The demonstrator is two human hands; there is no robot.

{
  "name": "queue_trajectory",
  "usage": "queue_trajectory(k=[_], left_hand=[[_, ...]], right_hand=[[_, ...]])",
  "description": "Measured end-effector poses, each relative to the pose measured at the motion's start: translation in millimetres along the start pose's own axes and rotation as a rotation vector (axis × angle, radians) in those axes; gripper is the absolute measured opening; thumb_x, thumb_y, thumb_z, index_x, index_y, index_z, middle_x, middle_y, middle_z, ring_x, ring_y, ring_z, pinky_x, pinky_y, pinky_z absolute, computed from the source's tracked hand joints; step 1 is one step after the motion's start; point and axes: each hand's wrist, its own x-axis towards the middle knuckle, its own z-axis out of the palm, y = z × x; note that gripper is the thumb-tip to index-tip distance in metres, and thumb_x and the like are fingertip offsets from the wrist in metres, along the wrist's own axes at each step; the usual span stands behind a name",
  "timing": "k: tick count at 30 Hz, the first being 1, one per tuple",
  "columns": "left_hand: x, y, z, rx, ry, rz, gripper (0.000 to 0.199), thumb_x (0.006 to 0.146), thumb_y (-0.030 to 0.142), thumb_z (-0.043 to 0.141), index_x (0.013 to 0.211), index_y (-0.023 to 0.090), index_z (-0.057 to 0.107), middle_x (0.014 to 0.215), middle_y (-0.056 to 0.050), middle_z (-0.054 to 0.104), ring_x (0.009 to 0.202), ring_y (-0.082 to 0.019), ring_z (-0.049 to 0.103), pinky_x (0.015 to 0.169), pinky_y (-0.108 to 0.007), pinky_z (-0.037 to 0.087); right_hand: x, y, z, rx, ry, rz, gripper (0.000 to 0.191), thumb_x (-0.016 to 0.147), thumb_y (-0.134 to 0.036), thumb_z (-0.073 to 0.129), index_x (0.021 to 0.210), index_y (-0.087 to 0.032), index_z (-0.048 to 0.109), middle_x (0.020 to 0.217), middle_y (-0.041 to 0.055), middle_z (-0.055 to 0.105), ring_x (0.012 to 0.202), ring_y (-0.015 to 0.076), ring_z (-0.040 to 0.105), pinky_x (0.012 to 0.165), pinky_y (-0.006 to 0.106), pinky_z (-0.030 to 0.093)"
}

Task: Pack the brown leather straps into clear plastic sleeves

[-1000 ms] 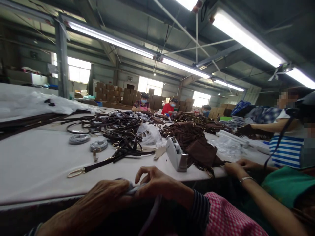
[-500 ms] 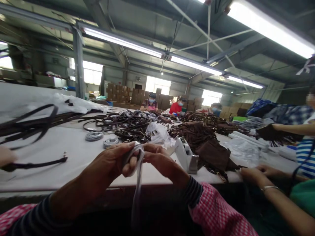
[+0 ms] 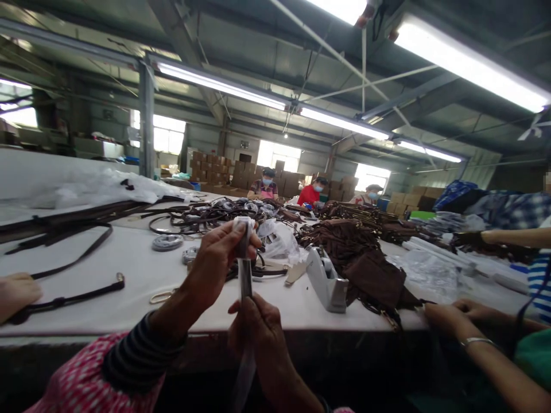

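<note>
A dark strap in a clear plastic sleeve (image 3: 245,277) runs downward between my hands over the table's front edge. My left hand (image 3: 210,259) pinches its bunched upper end, where whitish plastic shows above the fingers. Lower down, my right hand (image 3: 263,328) is closed around the same strap, thumb up. Below it the sleeve's tail hangs into the dark. Near my left wrist a pair of scissors (image 3: 162,296) lies on the table, only the handle loops visible. A grey-white tape dispenser (image 3: 328,281) stands to the right of my hands.
Coiled wrapped straps (image 3: 167,242) and a heap of dark straps (image 3: 202,215) cover the table's middle. Brown bags (image 3: 374,272) are piled right. A co-worker's hand (image 3: 19,292) holds a strap at left; another's hands (image 3: 451,321) touch the bags at right. Several people sit across.
My left hand has risen with the strap's end. My right hand has moved down along the strap, so a straight length now shows between them. The scissors have come into view.
</note>
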Motion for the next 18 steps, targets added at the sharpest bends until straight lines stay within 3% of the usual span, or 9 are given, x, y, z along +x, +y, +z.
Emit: queue_trajectory(k=[3,5,7,9,11,13,16,18], left_hand=[[-12,-34,-13.3,0.522,-0.062,0.160,0.022,0.103,0.035,0.055,0.092,0.018,0.064,0.086,-0.005,0.074,0.075,-0.018,0.070,0.069,-0.026,0.050],[-27,-58,-27.6,0.836,-0.167,0.307,0.018,0.102,0.032,0.052,0.089,0.021,0.058,0.080,-0.004,0.071,0.072,-0.019,0.067,0.065,-0.027,0.045],[-45,-76,-44.0,1.022,-0.362,0.469,0.016,0.101,0.027,0.048,0.088,0.022,0.055,0.076,-0.002,0.067,0.063,-0.018,0.059,0.060,-0.028,0.039],[-63,-84,-58.4,1.091,-0.510,0.522,0.016,0.103,0.028,0.047,0.090,0.023,0.055,0.078,-0.001,0.067,0.061,-0.016,0.055,0.059,-0.028,0.037],[-76,-81,-66.5,1.107,-0.625,0.429,0.019,0.105,0.033,0.046,0.092,0.023,0.056,0.081,-0.001,0.068,0.063,-0.017,0.057,0.061,-0.028,0.038],[-81,-71,-67.0,1.115,-0.663,0.273,0.026,0.105,0.037,0.041,0.090,0.023,0.057,0.079,-0.001,0.068,0.063,-0.017,0.056,0.062,-0.029,0.036],[-77,-49,-60.0,1.078,-0.625,-0.041,0.040,0.105,0.048,0.040,0.078,0.022,0.055,0.068,0.001,0.062,0.059,-0.017,0.051,0.058,-0.029,0.032],[-67,-30,-58.3,0.912,-0.583,-0.285,0.049,0.102,0.059,0.043,0.071,0.022,0.053,0.061,0.002,0.057,0.055,-0.015,0.048,0.053,-0.027,0.032]], right_hand=[[-22,-13,-14,-0.004,-0.087,0.140,0.046,0.095,-0.061,0.062,0.094,-0.016,0.063,0.050,-0.0008,0.061,0.035,0.0101,0.044,0.036,0.020,0.032],[-31,-27,-26,-0.054,-0.123,0.192,0.042,0.096,-0.057,0.063,0.089,-0.015,0.063,0.049,-0.0020,0.059,0.035,0.0084,0.041,0.036,0.019,0.028],[-34,-41,-40,-0.103,-0.116,0.237,0.038,0.092,-0.051,0.070,0.086,-0.015,0.062,0.049,-0.0057,0.052,0.037,0.0054,0.034,0.038,0.018,0.022],[-29,-52,-55,-0.153,-0.112,0.283,0.038,0.081,-0.045,0.083,0.096,-0.015,0.064,0.052,-0.0089,0.050,0.042,0.0045,0.031,0.041,0.018,0.020],[-19,-60,-69,-0.235,-0.159,0.311,0.052,0.070,-0.039,0.092,0.108,-0.017,0.065,0.055,-0.0105,0.050,0.046,0.0054,0.033,0.045,0.019,0.023],[-6,-67,-80,-0.346,-0.244,0.284,0.057,0.067,-0.036,0.095,0.112,-0.017,0.067,0.057,-0.0099,0.053,0.049,0.0065,0.037,0.048,0.020,0.024],[18,-74,-93,-0.411,-0.357,0.218,0.051,0.066,-0.033,0.096,0.107,-0.017,0.071,0.062,-0.0079,0.054,0.057,0.0082,0.041,0.053,0.022,0.027],[33,-78,-98,-0.421,-0.384,0.190,0.051,0.062,-0.030,0.097,0.105,-0.017,0.072,0.067,-0.0068,0.055,0.062,0.0096,0.045,0.056,0.022,0.032]])
